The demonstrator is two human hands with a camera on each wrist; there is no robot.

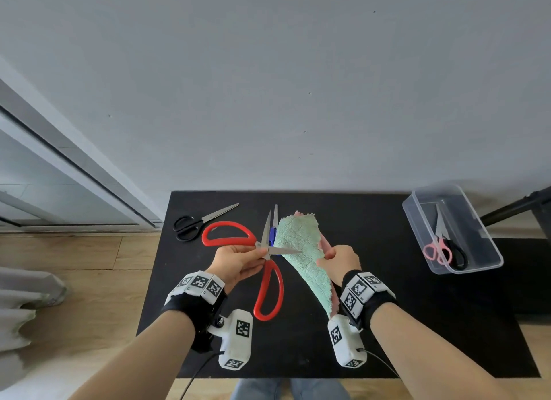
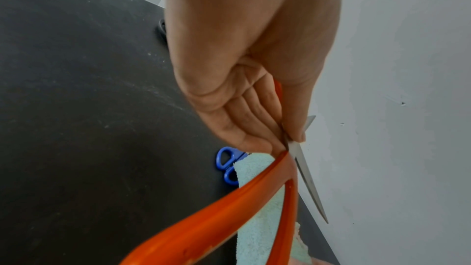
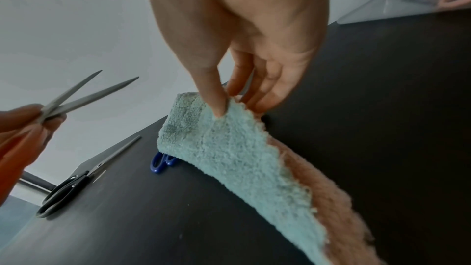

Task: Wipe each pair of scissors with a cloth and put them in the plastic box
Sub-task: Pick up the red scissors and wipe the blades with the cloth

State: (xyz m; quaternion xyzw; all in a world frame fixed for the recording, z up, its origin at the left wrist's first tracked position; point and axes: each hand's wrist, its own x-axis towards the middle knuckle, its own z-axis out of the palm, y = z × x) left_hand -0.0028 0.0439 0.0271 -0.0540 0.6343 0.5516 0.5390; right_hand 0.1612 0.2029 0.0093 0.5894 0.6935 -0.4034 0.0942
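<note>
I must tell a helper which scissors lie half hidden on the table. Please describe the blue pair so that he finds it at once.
On the black table, look in the middle, under the far end of the green cloth. The blue scissors lie there, blade pointing to the wall. They alone have blue handles.

A black tabletop (image 1: 372,310) carries black-handled scissors (image 1: 190,225), blue-handled scissors (image 1: 272,232) and a clear plastic box (image 1: 489,250) at its right edge.

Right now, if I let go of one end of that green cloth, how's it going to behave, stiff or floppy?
Probably floppy: the green cloth already drapes and folds under the right hand pinching it. Likely light, since a thumb-and-finger pinch carries it. Its fluffy pile looks grippy rather than slippery, though it might snag the red scissors' open blades.
</note>
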